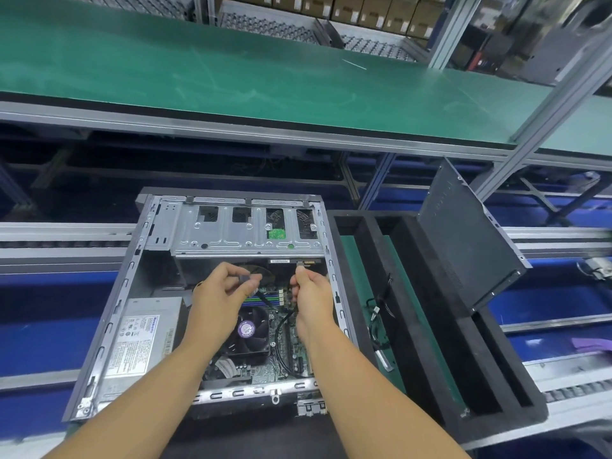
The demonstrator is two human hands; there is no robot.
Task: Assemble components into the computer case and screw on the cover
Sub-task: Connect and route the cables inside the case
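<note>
An open grey computer case [109, 313] lies flat in front of me, showing the motherboard, a CPU fan [250, 329] with a purple sticker, a silver power supply [142, 339] at the left and a metal drive cage [245, 226] at the far side. Both hands are inside it, above the board. My left hand [222, 293] pinches a small dark connector on a black cable [265, 300]. My right hand [311, 293] grips another black cable [283, 323] that loops down over the board. The dark side cover [463, 236] leans upright at the right.
A black foam tray [440, 326] with long slots stands right of the case; loose cables [379, 313] lie in its green-floored slot. A green conveyor belt [265, 71] runs across behind. Cardboard boxes sit on racks at the far back. Blue surfaces and roller rails flank the case.
</note>
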